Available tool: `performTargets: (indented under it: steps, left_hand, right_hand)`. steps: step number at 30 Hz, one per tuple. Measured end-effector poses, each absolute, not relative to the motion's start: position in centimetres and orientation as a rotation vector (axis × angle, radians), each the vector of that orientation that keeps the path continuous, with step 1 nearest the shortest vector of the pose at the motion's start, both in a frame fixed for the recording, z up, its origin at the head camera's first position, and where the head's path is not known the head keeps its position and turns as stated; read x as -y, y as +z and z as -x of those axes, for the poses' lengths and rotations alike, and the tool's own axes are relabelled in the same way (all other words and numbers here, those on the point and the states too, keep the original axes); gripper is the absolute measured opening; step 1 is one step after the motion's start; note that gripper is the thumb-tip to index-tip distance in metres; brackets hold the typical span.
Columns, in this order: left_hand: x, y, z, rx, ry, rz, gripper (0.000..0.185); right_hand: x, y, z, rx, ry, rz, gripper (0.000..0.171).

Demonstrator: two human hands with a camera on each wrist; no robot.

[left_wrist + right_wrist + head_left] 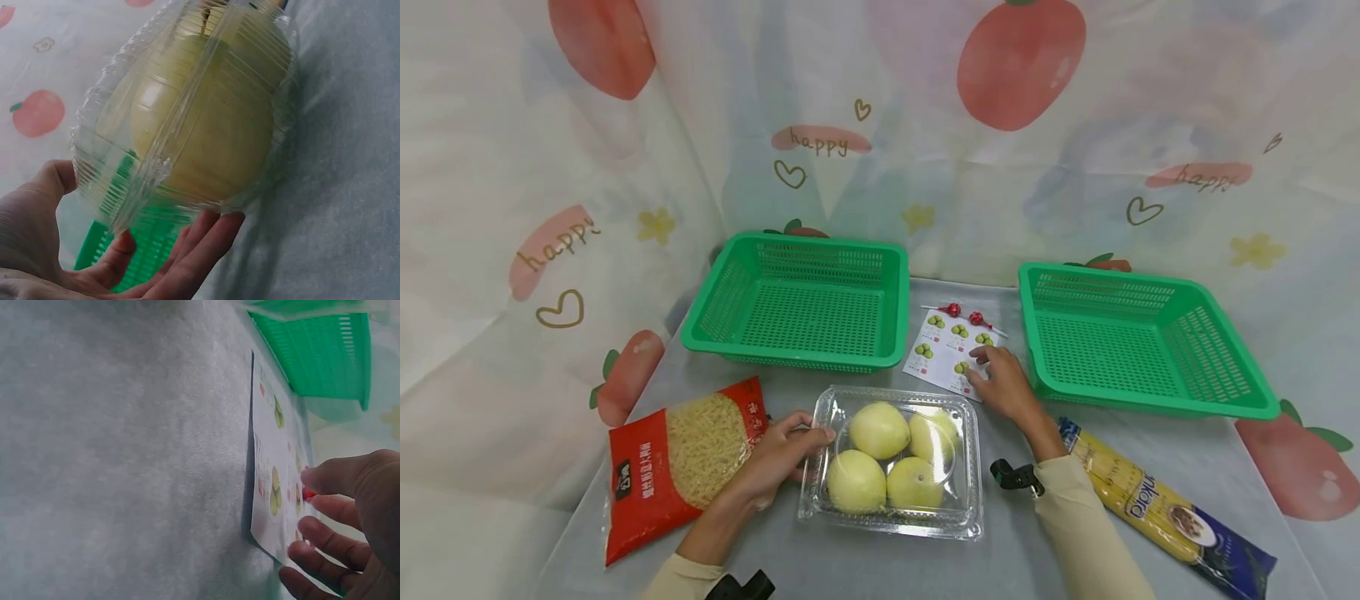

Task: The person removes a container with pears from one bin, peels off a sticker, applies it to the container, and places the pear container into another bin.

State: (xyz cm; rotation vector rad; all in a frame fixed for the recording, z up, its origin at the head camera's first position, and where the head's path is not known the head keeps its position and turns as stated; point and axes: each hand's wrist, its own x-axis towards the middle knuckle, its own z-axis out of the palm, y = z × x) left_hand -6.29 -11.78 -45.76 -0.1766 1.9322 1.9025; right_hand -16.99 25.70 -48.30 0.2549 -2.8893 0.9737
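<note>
A red pasta bag [688, 462] is lying beside the left hand [778, 460], whose fingers are gripping the left edge of a clear clamshell box [972, 496] of yellow-green fruits [880, 430]; the right hand [1009, 390], fingers loosely bent, holding nothing, is reaching over a printed sheet [938, 348].

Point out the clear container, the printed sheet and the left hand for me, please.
Clear container [966, 471], head view: bare plastic at its right side.
Printed sheet [945, 350], head view: near the middle of its printed face.
Left hand [781, 460], head view: the back of the hand.
</note>
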Motion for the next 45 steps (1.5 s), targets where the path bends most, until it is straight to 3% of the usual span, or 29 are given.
performTargets:
  steps: [24,30,39,45]
  left_hand:
    - [11.0,-46.2,6.9,-1.967,1.812,0.213,0.038]
    - [10.8,-46.1,7.1,-2.014,1.821,0.258,0.038]
    - [10.7,-46.2,6.9,-2.035,1.865,0.298,0.040]
    - [10.4,-46.5,6.5,-2.069,1.842,0.262,0.040]
  right_hand:
    - [-24.9,-48.2,18.4,3.078,0.643,-0.217,0.040]
    - [-24.5,-48.4,18.5,3.081,0.682,-0.180,0.034]
    - [-24.6,-47.9,19.0,3.044,0.886,-0.053,0.011]
    - [-24.8,-47.3,18.7,3.074,0.892,-0.026,0.014]
